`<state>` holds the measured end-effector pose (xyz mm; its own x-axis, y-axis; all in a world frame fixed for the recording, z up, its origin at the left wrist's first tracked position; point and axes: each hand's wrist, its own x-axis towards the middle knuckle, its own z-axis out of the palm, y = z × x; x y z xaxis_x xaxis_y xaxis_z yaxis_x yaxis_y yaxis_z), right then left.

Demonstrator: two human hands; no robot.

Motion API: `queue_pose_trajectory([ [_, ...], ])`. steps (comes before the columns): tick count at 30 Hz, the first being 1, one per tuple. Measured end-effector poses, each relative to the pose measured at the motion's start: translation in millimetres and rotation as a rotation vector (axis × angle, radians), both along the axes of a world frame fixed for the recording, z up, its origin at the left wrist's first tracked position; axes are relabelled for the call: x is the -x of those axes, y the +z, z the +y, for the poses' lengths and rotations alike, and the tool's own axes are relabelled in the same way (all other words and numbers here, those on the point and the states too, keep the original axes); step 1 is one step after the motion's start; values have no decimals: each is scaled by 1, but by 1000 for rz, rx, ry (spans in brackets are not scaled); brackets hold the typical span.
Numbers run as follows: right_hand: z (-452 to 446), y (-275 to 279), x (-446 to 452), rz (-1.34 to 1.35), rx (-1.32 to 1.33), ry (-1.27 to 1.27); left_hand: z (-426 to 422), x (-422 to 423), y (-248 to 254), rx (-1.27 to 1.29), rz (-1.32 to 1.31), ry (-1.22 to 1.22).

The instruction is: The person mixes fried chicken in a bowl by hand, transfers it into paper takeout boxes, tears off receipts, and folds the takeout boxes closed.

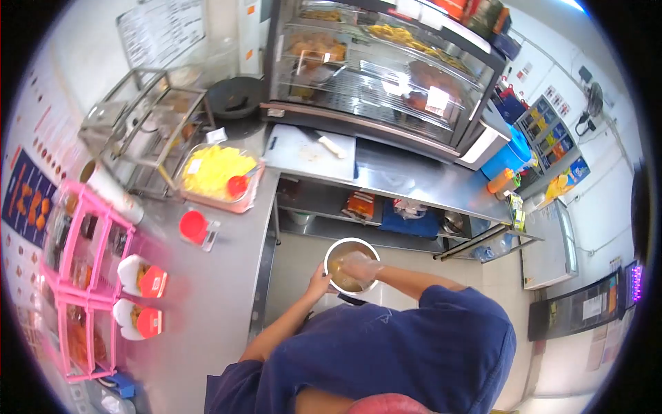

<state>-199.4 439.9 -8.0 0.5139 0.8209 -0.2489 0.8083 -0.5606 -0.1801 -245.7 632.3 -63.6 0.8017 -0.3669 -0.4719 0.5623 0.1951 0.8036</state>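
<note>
Room: a kitchen with white walls (600, 186) and a pale floor (493, 279). One steel counter (200, 297) ran down your left side; one steel bench (414, 174) stood ahead of you, with a lower shelf (310, 201) beneath.

On the bench: one glass display case (372, 76), lit, trays of food inside; one white cutting board (296, 155), a knife (332, 146) with a pale handle lying on it; toward the right end, one blue tub (509, 155) and one orange bottle (499, 181) near it.

On the counter: one tray (241, 205) of yellow food (217, 169), a red cup (237, 186) resting at its near right corner; a second red cup (193, 226), apart from the tray; two white-and-red food boxes (141, 277), side by side, next to a pink rack (84, 297).

On the lower shelf: one orange packet (360, 205) and a dark blue bundle (412, 221).

Item at hand: one white bucket (378, 257), round, in front of your body, below the bench edge, brownish contents (341, 265) within.

Your left hand (319, 283), bare, was closed on the bucket's left rim. Your right hand (360, 266), in a clear plastic glove, reached down inside the bucket; its fingers were blurred, so how far they were open, or whether they held anything, you could not tell.
</note>
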Motion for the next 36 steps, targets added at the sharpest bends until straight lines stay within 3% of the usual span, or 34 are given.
queue_pose_trajectory([
  [3, -83, -39, 16, 52, 216, -334, -73, -3, -11, -17, -16, -39],
  [6, -148, -25, 34, 159, -4, -496, -143, -2, -26, 62, 71, -108],
  [9, -204, -40, 51, -201, -230, -512, -205, -5, -37, 41, 103, -183],
  [12, -226, -16, 68, 293, 42, -848, -257, 4, -44, -2, 98, -263],
  [15, -275, -42, 74, 181, -40, -669, -292, -7, -44, -69, 90, -355],
  [18, -301, -86, 77, 208, -89, -878, -316, -14, -33, -59, 151, -441],
  [19, -301, -33, 63, 224, 60, -557, -324, -23, -31, -57, 178, -469],
  [22, -314, -44, 47, 394, 44, -882, -346, -48, -35, -74, 203, -525],
  [25, -327, -12, 13, 422, 177, -694, -365, -81, -37, -72, 140, -576],
  [28, -348, -23, -7, 464, 88, -856, -390, -114, -40, -106, 62, -625],
  [30, -351, -13, -11, 399, 203, -1071, -401, -119, -65, -131, -16, -669],
  [31, -368, -61, 3, 199, 29, -1121, -406, -123, -52, -53, 45, -595],
  [32, -380, -93, 11, 176, -113, -1168, -411, -128, -33, -100, 112, -592],
  [33, -391, -124, 18, 152, -258, -1201, -419, -133, -59, -143, 27, -728],
  [34, -389, -119, 18, 265, -291, -1347, -418, -136, -57, -112, 53, -750],
  [35, -389, -118, 21, 57, -444, -1285, -422, -135, -82, -100, 113, -732],
  [36, -382, -74, 7, 153, -476, -1401, -426, -139, -75, -132, 105, -743],
])
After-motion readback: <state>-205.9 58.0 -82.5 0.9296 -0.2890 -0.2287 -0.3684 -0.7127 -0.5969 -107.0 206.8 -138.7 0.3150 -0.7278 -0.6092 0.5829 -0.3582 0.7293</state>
